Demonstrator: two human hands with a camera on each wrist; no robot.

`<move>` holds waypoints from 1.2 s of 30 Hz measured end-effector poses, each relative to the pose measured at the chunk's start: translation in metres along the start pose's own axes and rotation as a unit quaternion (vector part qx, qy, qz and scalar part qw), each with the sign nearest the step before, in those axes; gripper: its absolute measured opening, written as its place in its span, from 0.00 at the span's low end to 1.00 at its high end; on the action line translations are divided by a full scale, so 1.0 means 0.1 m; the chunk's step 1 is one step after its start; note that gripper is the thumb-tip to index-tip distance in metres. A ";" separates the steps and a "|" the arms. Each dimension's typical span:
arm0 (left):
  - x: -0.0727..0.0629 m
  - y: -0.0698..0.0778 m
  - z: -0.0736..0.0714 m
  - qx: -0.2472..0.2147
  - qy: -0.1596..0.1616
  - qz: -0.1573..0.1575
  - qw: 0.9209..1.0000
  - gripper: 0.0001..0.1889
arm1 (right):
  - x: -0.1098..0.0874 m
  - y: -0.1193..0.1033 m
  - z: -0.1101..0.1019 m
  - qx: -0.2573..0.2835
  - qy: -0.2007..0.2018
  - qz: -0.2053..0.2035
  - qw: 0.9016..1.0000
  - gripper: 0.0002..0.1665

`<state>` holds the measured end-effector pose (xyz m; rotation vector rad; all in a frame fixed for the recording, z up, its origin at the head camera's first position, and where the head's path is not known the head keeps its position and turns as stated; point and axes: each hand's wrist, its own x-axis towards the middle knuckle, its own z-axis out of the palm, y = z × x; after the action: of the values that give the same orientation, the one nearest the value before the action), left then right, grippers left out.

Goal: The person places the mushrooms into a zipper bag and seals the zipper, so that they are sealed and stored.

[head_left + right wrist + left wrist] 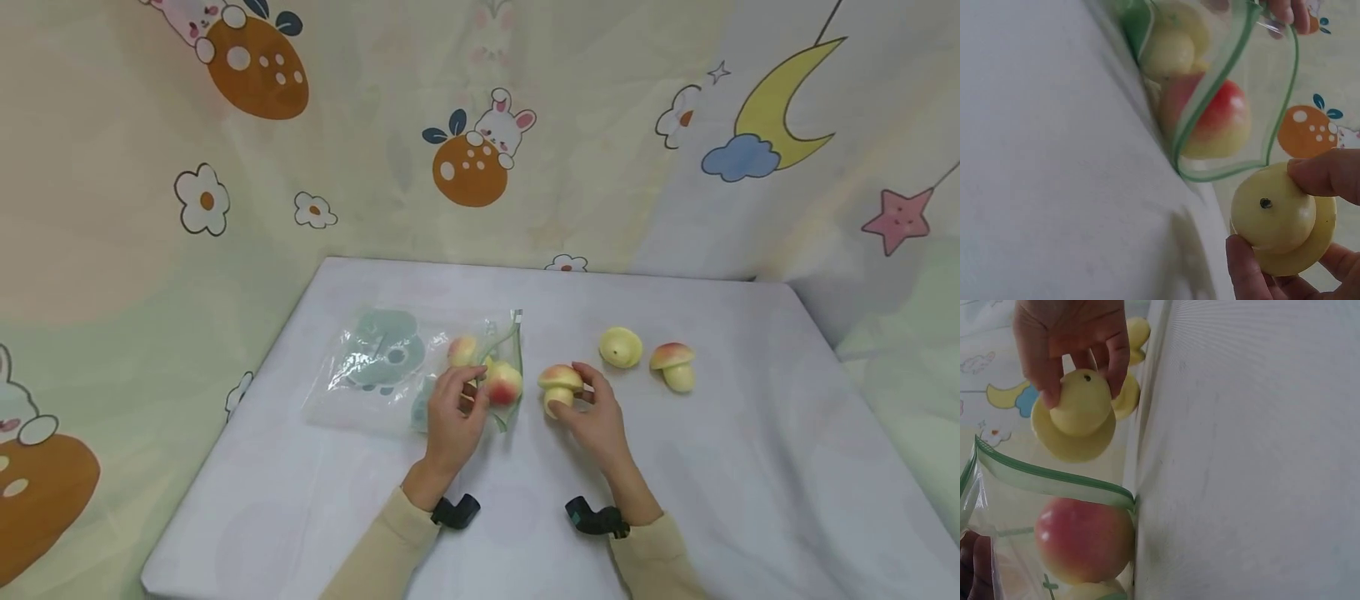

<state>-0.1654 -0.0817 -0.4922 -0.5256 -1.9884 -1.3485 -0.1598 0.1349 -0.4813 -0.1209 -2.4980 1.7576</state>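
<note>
My left hand (pixel 454 417) pinches the upper edge of a clear zip bag (pixel 330 404), whose green-lined mouth gapes toward the right. Inside the bag are pinkish-yellow toy mushrooms, one with a red-blushed cap (pixel 1084 540) close to the mouth. Just right of that opening, my right hand (pixel 600 421) grips another toy mushroom (pixel 560 382) between thumb and fingers. Its stem end, with a small dark hole, faces the right wrist camera; the mushroom (pixel 1272 209) is apart from the bag rim.
Two more toy mushrooms lie to the right on the white-covered table (pixel 750 467): one cap-down (pixel 620 347), one on its side (pixel 675 367). A green printed figure (pixel 384 346) marks the bag's left part. A patterned cloth (pixel 592 167) hangs behind the table.
</note>
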 end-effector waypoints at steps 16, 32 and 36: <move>0.07 0.00 0.02 0.003 -0.010 0.012 1.000 0.11 | 0.11 -0.10 0.41 -0.007 -0.003 -0.055 0.998 0.40; 0.05 0.00 -0.02 0.005 -0.026 0.011 1.000 0.12 | 0.19 -0.12 0.66 -0.028 -0.034 -0.089 0.995 0.39; 0.03 0.01 -0.03 0.017 -0.025 0.010 0.999 0.13 | 0.18 -0.10 0.74 -0.036 -0.044 -0.107 0.993 0.38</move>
<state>-0.1656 -0.0846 -0.4890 -0.5667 -2.0385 -1.2981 -0.1865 0.0649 -0.4965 0.2156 -2.5239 1.6230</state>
